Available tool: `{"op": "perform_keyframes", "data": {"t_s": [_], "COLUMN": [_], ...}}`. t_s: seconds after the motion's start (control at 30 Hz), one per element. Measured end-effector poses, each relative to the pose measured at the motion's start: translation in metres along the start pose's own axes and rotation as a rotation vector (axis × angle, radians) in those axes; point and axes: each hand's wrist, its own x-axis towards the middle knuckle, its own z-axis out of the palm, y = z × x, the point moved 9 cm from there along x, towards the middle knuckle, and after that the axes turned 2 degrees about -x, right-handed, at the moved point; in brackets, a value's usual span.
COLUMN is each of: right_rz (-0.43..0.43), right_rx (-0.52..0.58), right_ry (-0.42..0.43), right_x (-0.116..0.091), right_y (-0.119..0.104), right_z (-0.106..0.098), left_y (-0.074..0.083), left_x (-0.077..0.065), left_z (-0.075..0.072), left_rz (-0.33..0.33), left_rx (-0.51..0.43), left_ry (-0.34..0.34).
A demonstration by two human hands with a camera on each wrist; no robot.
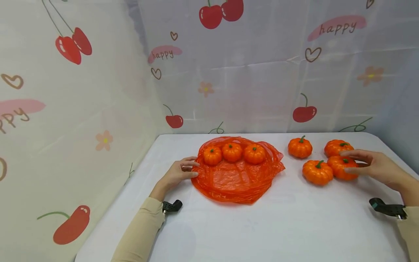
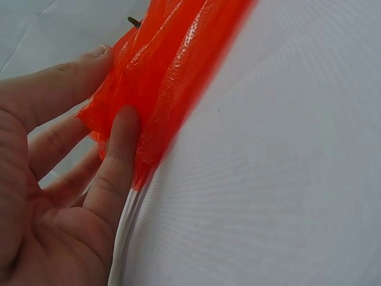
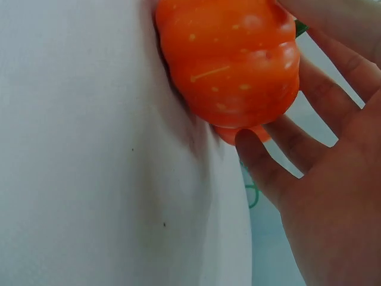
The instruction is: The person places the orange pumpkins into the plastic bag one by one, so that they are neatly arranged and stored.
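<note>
At the left rim of a crumpled red plastic bag (image 1: 239,182), my left hand (image 1: 180,170) holds the edge of the film. Seen from the left wrist, thumb and fingers lie on both sides of the thin red film (image 2: 149,101). Three small orange pumpkins, among them the middle pumpkin (image 1: 232,152), sit in a row on the bag's far part. On the right, my right hand (image 1: 376,165) reaches round another pumpkin (image 1: 340,168), its thumb on the near side and fingers on the far side. From the right wrist, that pumpkin (image 3: 232,59) rests against the white tabletop.
Beside the gripped pumpkin lie three more: a near-left pumpkin (image 1: 317,172), a back-left pumpkin (image 1: 299,147) and a back-right pumpkin (image 1: 337,147). The white table (image 1: 262,233) meets a cherry-printed curtain (image 1: 248,91) at the back and left.
</note>
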Motion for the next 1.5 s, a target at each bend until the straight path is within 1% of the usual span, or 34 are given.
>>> {"op": "perform_keyframes", "data": {"t_s": [0.17, 0.3, 0.47, 0.57, 0.77, 0.93, 1.1, 1.27, 1.33, 1.5], "right_rz": [0.026, 0.049, 0.104, 0.115, 0.095, 0.092, 0.079, 0.048, 0.038, 0.03], "right_rx": [-0.032, -0.002, 0.035, 0.027, 0.012, 0.016, -0.002, -0.009, -0.006, 0.005], "right_ry": [-0.042, -0.084, -0.128, -0.132, -0.115, -0.119, -0.11, -0.077, -0.06, -0.041], "right_x": [0.001, 0.0, -0.001, -0.001, -0.001, -0.002, -0.004, -0.005, -0.005, -0.004], "right_y": [0.008, 0.013, 0.019, 0.02, 0.017, 0.016, 0.011, 0.004, 0.0, -0.012], "right_z": [0.003, 0.008, 0.012, 0.013, 0.012, 0.012, 0.006, -0.004, -0.008, -0.012], "left_y": [0.0, 0.0, 0.0, 0.001, 0.004, 0.002, 0.001, 0.023, 0.027, 0.006], "left_x": [-0.001, 0.0, 0.001, 0.001, 0.0, 0.0, 0.001, -0.01, -0.011, 0.001], "left_z": [0.001, 0.0, 0.001, 0.001, 0.0, 0.001, 0.001, 0.005, 0.006, 0.003], "left_rz": [-0.007, 0.004, 0.028, 0.031, 0.027, 0.029, 0.025, 0.021, 0.013, 0.006], "left_rx": [-0.012, -0.022, -0.019, -0.01, -0.002, -0.004, -0.003, -0.007, -0.006, 0.01], "left_ry": [-0.006, -0.003, -0.005, -0.003, 0.005, 0.001, 0.0, -0.018, -0.024, -0.016]}}
